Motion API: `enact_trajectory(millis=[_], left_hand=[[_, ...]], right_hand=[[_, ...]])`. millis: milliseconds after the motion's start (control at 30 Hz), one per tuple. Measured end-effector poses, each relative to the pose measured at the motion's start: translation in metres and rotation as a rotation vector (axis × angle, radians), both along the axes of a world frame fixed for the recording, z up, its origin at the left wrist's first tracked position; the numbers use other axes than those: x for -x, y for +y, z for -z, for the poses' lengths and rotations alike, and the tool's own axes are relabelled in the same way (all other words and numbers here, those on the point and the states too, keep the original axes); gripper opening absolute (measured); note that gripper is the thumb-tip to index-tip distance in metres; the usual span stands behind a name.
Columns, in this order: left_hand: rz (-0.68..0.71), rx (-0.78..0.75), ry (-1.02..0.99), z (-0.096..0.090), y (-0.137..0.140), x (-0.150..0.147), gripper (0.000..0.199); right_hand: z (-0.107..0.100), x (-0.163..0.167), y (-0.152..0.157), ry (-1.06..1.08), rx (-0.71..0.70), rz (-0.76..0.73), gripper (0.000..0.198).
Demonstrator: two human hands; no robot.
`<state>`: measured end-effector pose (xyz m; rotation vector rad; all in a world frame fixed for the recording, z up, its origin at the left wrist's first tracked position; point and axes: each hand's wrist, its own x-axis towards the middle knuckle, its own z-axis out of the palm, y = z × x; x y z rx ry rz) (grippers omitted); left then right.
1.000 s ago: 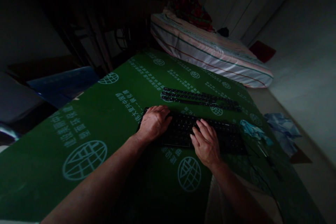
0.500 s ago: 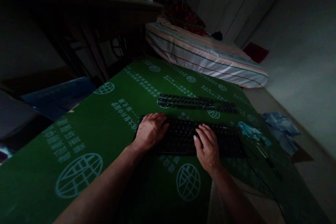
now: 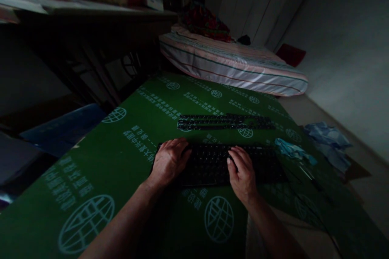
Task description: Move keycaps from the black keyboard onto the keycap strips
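Note:
A black keyboard (image 3: 209, 166) lies on the green printed tabletop (image 3: 146, 129), in dim light. My left hand (image 3: 170, 160) rests over its left end, fingers curled down onto it and partly hidden. On the middle-right keys is my right hand (image 3: 243, 170), with thumb and forefinger drawn close together; whether something small sits between them is too dark to see. Beyond the keyboard, loose black keycaps (image 3: 209, 121) lie in rows.
Right of the keyboard are a crumpled blue cloth (image 3: 294, 151) and a thin tool (image 3: 308, 174) with a shiny shaft. A dark cable (image 3: 319, 218) trails down the right side. A striped bed (image 3: 234, 62) stands behind, a cluttered dark table (image 3: 100, 18) at the left.
The camera view has shifted slightly, so the table and keyboard appear lower. Both hands remain at about the same places on the keyboard.

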<state>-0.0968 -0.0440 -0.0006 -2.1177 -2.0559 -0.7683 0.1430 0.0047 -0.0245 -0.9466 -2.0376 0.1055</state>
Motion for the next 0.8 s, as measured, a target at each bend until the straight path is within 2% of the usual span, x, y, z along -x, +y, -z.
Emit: enact_trajectory(millis=[500,800], left_hand=[[0.044,-0.059,0.028,-0.0002,-0.001,0.0047,0.033],[0.045,-0.027,0.018,-0.0053,-0.002,0.0006,0.041]], right_hand=[[0.0027,0.0033,-0.0003,0.066,0.037,0.043,0.024],[0.0011,0.0029,-0.0003,0.064,0.054,0.047,0.022]])
